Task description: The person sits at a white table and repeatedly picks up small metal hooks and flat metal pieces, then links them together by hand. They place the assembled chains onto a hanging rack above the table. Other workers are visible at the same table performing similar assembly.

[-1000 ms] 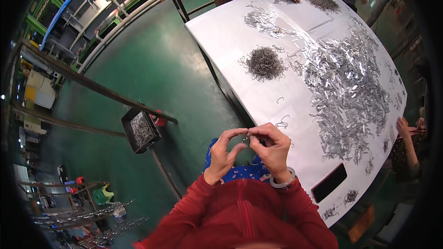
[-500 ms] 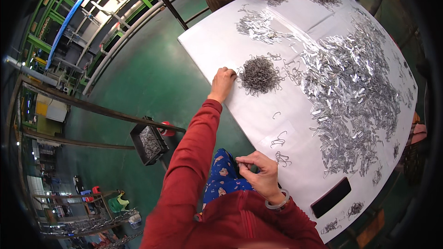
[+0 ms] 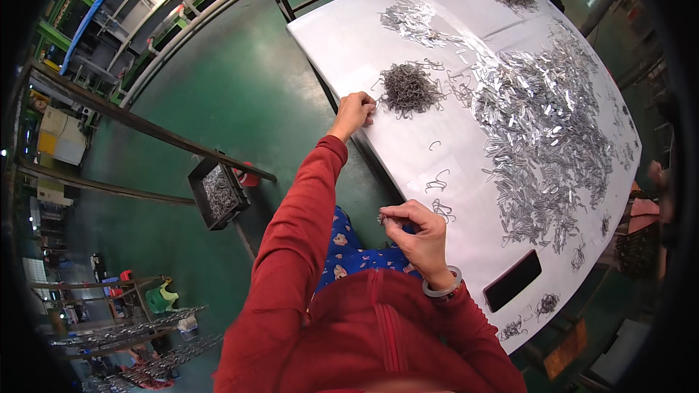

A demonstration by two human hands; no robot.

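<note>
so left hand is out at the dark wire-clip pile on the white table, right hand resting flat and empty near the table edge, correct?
Not quite. In the head view the left hand is at the dark wire pile on the white table, but the right hand is not flat or empty: its fingertips pinch a small metal piece near the table edge.

A flat black rectangular slab (image 3: 512, 281), maybe a dark screen, lies on the white tabletop (image 3: 349, 44) near its close edge, to the right of my right wrist; I cannot tell for sure what it is. I see no packages, labels or signs that I can make out.
</note>
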